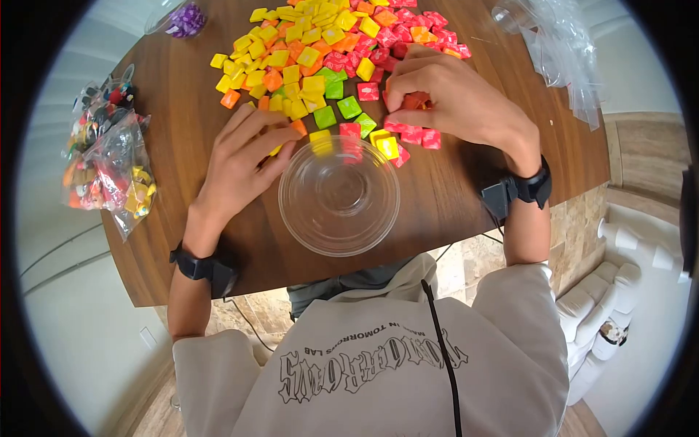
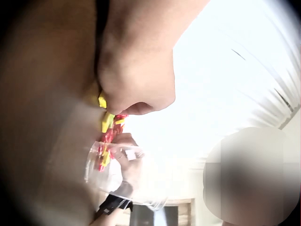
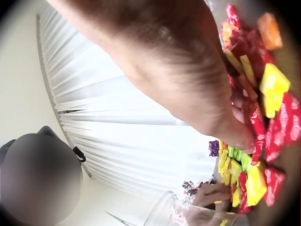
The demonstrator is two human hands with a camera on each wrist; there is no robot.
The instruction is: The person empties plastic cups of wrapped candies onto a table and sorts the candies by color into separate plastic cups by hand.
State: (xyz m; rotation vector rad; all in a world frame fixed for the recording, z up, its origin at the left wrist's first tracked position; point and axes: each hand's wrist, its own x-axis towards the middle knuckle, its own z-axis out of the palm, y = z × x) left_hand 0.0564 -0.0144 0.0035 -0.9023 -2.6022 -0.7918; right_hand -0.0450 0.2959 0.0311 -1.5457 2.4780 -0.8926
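Note:
Wrapped square candies lie in a broad pile on the wooden table, yellow candies (image 1: 291,75) mostly at left and red candies (image 1: 368,92) at right, with green candies (image 1: 325,116) in the near middle. At the pile's near left edge my left hand (image 1: 244,156) bends its fingers, a yellow candy (image 3: 217,202) between fingers and thumb. My right hand (image 1: 459,98) curls over the right side, gripping a red candy (image 3: 257,134) with thumb and fingers. A clear round bowl (image 1: 339,197) stands between the hands, its far rim overlapping some candies in the head view.
Plastic bags of small colourful toys (image 1: 109,160) lie on the table's left. A clear container with purple candies (image 1: 186,20) is at the far left. Clear plastic bags (image 1: 561,54) lie at the far right. The table's near edge (image 1: 291,280) runs before the person's body.

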